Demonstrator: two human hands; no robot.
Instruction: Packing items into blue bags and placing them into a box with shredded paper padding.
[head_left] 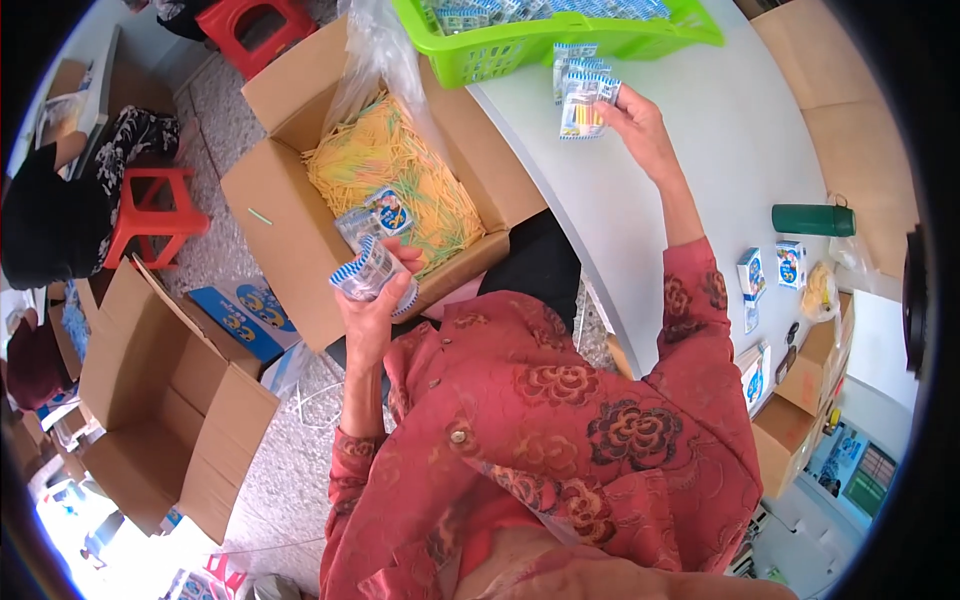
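My right hand [642,128] is closed on a few small blue-and-white sachets [580,100], fanned over the table beside a green plastic basket [490,68]. More such sachets fill that basket. At the near left side of a cardboard box [292,255], my left hand [368,318] grips a small bunch of similar sachets [366,270]. Inside the box lie many thin yellow and green sticks [400,160], with a small blue-and-white carton [388,212] on top of them. Clear plastic film [380,50] hangs over the box's far edge.
A second open carton [165,400] stands on the floor to the left, near a red stool [155,215] and a seated person. On the white table [600,200] are a green bottle [812,219] and small boxes [790,265] at the right.
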